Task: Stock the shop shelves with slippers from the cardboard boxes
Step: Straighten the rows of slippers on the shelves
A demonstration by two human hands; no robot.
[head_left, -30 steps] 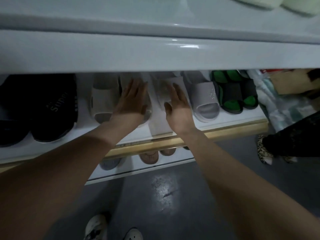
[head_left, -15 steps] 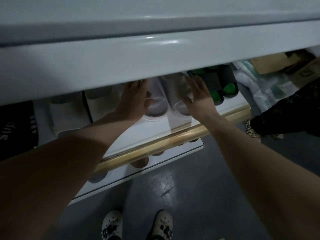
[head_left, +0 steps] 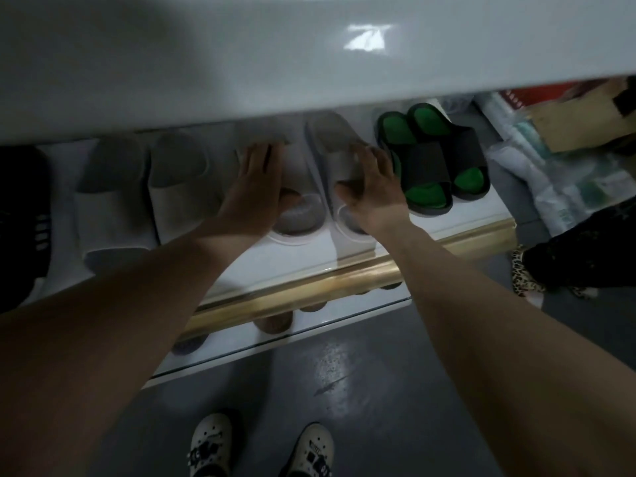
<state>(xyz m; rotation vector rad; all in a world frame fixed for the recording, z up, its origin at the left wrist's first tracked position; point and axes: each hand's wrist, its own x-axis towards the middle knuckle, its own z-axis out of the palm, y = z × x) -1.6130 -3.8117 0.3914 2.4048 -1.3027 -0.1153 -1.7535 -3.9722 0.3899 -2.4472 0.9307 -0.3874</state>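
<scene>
Fingers [head_left: 261, 156] of left hand [head_left: 251, 201] and right hand [head_left: 371, 194] lay straight, gripping nothing, on the pale grey slippers [head_left: 299, 220] beneath them. The right had shifted from beside its slipper onto the strap, probably squaring the shelved pair.

At mid-frame you have a pair of pale grey moulded slide slippers [head_left: 298, 219] lying flat and side by side, open toes toward you, on the white shelf with a gold front rail [head_left: 303, 259].
</scene>
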